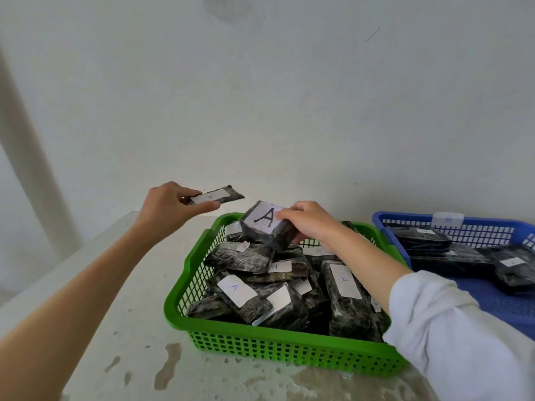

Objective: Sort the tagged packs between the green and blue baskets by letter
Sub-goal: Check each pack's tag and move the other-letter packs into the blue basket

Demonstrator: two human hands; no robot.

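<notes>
Now our left hand (pixel 170 206) is out beyond the green basket (pixel 185 273), at about eleven o'clock from it. Its thumb and fingers pinch one end of a thin dark pack (pixel 228 195), held flat in the air above the table (pixel 115 285). The pack's white tag carries a letter too small for us to read.

Our right hand (pixel 309 224) is over the basket's far side, at twelve o'clock. Its fingers are curled round a thicker pack (pixel 260 227) with a large black A on its tag. That pack is tilted up on edge, its lower end touching the heap below.

The green basket is heaped with dark wrapped packs. One tagged A (pixel 237 290) lies towards seven o'clock, another A (pixel 344 282) at three o'clock, and one tagged B (pixel 278 267) is near the middle. Our right forearm, in a pale sleeve (pixel 451 328), crosses the basket's four o'clock corner and hides the packs under it. The raised pack blocks part of the far wall.

The blue basket (pixel 388 224) sits just beside the green one, at two o'clock. It has a tag reading B (pixel 448 219) on its far rim and a few dark packs (pixel 419 238) lying inside. Wet-looking stains (pixel 168 363) mark the table at seven o'clock, in front of the green basket.
</notes>
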